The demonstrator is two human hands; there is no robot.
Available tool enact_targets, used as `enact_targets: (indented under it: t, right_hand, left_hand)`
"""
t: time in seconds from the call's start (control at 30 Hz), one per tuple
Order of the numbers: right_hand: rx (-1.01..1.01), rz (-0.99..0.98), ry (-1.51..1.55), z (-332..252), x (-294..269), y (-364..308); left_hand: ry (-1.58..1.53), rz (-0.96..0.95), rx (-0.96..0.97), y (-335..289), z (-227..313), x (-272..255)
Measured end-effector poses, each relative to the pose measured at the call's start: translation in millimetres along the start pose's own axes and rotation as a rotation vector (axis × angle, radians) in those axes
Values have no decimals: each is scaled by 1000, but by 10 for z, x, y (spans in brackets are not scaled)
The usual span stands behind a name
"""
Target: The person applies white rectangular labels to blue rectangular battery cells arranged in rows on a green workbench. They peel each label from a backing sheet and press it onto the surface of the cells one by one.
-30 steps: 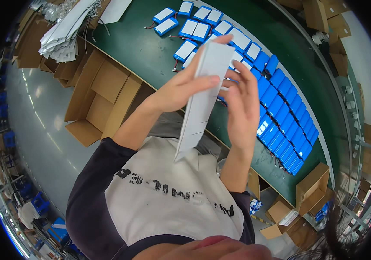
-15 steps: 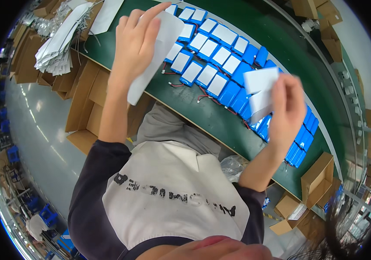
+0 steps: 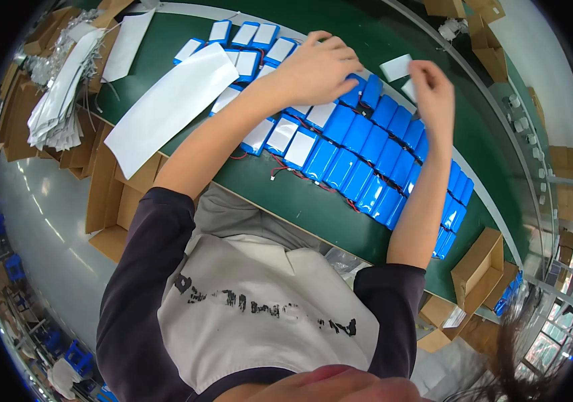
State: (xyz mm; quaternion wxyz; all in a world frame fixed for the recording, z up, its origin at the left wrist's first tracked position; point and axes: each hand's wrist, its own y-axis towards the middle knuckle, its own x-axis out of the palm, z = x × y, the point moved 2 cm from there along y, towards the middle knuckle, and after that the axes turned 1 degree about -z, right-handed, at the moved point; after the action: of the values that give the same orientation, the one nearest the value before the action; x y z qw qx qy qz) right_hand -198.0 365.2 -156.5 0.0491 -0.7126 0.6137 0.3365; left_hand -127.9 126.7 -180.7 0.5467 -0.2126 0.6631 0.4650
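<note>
Rows of blue battery packs (image 3: 340, 166) with red-and-black wires lie on the green table. The packs toward the left carry white rectangular labels (image 3: 300, 147); those toward the right are bare blue. Over the upper middle of the rows, my left hand (image 3: 320, 70) is bent with its thumb and fingers apart, holding nothing I can see. My right hand (image 3: 434, 94), raised beyond the far edge of the packs, pinches small white labels (image 3: 397, 68) between thumb and fingertips. A large white sheet (image 3: 172, 107) lies at the left, partly across some packs and overhanging the near table edge.
A bundle of white paper strips (image 3: 65, 100) hangs over cartons at the far left, next to another white sheet (image 3: 127, 45). One open carton (image 3: 109, 208) stands below the table's left edge. Another open carton (image 3: 477, 268) sits at the table's right end.
My left hand has let go of the large white sheet and moved right, over the packs. The sheet now lies at the left. My right hand has moved farther away with the white labels.
</note>
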Motion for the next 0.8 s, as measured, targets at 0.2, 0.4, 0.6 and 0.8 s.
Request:
enact_targets:
  t: [0.2, 0.4, 0.6, 0.8]
  right_hand:
    - [109, -85, 61, -234, -155, -84]
    - [34, -214, 4, -142, 64, -63]
    - [-8, -278, -156, -124, 314, -108]
    - [24, -198, -132, -60, 429, -133]
  left_hand:
    - [-102, -37, 80, 29, 142, 333]
    - [-130, 109, 114, -132, 71, 275]
    - [-83, 187, 65, -208, -239, 90]
    - [-116, 9, 102, -204, -203, 81]
